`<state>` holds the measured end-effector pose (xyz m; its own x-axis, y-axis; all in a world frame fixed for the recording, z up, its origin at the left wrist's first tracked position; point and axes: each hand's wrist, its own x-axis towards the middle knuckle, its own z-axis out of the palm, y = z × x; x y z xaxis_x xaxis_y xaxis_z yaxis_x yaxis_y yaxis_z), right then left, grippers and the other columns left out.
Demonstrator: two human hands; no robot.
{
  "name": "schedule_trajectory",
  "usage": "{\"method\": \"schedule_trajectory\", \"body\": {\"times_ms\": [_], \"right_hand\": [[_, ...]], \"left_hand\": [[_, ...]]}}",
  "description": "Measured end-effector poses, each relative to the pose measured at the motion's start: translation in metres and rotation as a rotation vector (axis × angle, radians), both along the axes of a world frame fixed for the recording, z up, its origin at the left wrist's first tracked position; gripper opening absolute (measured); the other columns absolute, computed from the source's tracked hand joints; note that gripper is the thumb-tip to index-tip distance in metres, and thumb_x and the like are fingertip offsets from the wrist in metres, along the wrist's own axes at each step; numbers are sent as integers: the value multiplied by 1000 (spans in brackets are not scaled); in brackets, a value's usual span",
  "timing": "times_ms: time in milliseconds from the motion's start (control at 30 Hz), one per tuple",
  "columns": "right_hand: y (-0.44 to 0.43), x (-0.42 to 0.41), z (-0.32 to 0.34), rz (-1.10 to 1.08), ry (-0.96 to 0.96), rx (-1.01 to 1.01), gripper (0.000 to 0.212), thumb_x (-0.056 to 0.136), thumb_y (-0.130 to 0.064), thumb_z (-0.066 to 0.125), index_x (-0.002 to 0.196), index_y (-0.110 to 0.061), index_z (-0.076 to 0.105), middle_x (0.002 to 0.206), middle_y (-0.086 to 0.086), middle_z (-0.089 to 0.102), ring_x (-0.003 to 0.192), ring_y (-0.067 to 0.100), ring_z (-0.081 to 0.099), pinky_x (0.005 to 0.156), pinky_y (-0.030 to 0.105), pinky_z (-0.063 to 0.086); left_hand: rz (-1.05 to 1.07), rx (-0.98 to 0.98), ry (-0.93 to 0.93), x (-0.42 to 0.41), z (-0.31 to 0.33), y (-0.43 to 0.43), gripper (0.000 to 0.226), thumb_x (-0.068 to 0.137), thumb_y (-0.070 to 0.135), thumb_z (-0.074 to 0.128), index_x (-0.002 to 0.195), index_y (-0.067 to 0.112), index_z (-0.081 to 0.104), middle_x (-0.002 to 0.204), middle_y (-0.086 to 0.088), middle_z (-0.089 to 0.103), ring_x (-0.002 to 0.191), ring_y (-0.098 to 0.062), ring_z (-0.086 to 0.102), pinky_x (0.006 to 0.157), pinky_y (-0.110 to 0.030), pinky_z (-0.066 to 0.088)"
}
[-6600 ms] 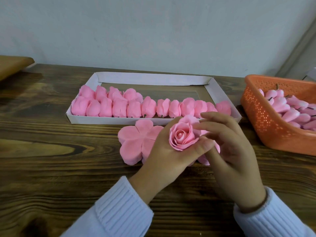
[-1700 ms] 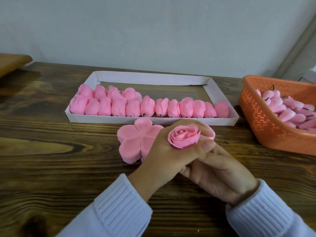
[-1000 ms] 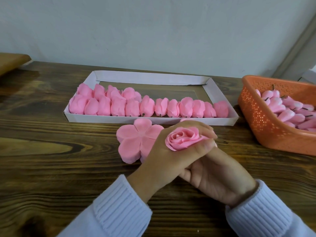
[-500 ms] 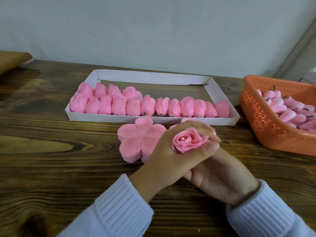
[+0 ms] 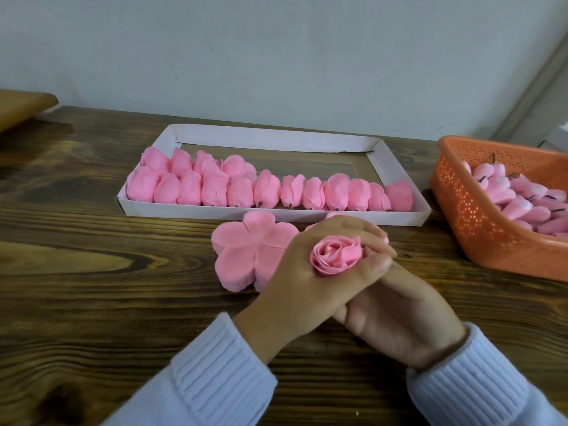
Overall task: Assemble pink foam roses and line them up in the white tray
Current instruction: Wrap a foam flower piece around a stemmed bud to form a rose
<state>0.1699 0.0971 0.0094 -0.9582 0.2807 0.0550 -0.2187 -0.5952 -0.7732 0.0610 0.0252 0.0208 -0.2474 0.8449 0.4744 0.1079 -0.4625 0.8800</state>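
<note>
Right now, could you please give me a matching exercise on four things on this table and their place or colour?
Things: 1 rose; 2 petal stack; 3 basket; 4 tray.
States: A orange, at the right; B white, holding a row of roses; C gripped by the left hand; D flat on the table.
Pairs: 1-C; 2-D; 3-A; 4-B.

Small handcraft work spot, home or small workshop, cannot tell which. Dark wooden table (image 5: 92, 272) against plain pale wall (image 5: 276, 56). White tray (image 5: 276, 138) just beyond fingers (image 5: 365, 233), rows of finished roses (image 5: 267, 189) inside. Orange basket (image 5: 470, 216) right of fingers, heaped with pink buds (image 5: 519, 207) on dark stems. Stack of flat pink petal cutouts (image 5: 246, 250) just left of fingers. One rose (image 5: 336, 255) gripped in fingers: same item made by hand in batches.
</note>
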Motion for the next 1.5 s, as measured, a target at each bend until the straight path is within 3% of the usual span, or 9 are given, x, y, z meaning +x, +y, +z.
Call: {"method": "schedule_trajectory", "body": {"times_ms": [100,300,500,733,867,1000,1233,1367,1500], "right_hand": [[0,-1,-1,-20,-51,46,42,76,-37,80,113,-21,69,115,0,66,112,15,62,88,31,54],[1,1,-1,-5,72,-52,49,84,-8,68,128,6,51,122,19,61,118,28,58,96,38,50],[0,-1,0,24,-12,7,43,79,-38,76,118,-22,67,119,-2,65,117,13,59,94,32,50],[2,1,0,5,50,-24,56,76,-16,79,123,4,57,121,16,62,116,26,59,96,37,51],[2,1,2,55,45,-32,49,85,-21,72,129,-7,57,127,11,60,122,23,56,95,36,50],[0,0,0,9,-21,-5,43,80,-33,76,118,-16,67,119,4,66,115,17,61,89,33,53],[1,2,-2,-78,24,51,50,80,-13,75,122,8,57,119,20,64,115,28,61,94,37,51],[4,2,-1,-35,-6,-31,55,74,-23,81,123,-6,62,123,16,61,113,27,60,97,40,49],[0,0,-1,-89,-182,26,29,80,-31,64,104,-19,74,109,13,63,98,24,61,85,33,54]], "left_hand": [[-12,-16,10,0,-1,0,13,79,8,68,91,10,71,98,-2,68,100,-6,63,89,-19,47],[-11,-1,22,0,0,0,22,71,7,76,90,15,68,98,0,68,99,-6,64,87,-20,49],[9,12,11,2,1,-1,17,76,6,71,92,14,70,97,4,67,99,-2,63,88,-15,46],[-32,-23,-7,1,0,0,31,69,4,77,96,15,67,89,-5,70,89,-11,68,82,-21,53],[1,41,5,1,-1,0,15,76,4,73,89,10,69,93,1,68,96,-4,64,86,-16,47],[13,30,-1,2,0,0,15,79,3,67,90,13,69,91,7,68,96,0,63,86,-13,45],[14,13,-11,1,-3,2,13,79,4,67,91,10,71,92,5,69,96,-3,65,85,-16,48],[-15,-12,-99,1,-3,2,9,83,13,66,85,9,73,92,9,69,97,-7,64,85,-19,48],[-30,-37,-126,0,-2,1,10,84,13,63,83,8,72,92,7,69,96,-9,65,84,-19,48]]}}
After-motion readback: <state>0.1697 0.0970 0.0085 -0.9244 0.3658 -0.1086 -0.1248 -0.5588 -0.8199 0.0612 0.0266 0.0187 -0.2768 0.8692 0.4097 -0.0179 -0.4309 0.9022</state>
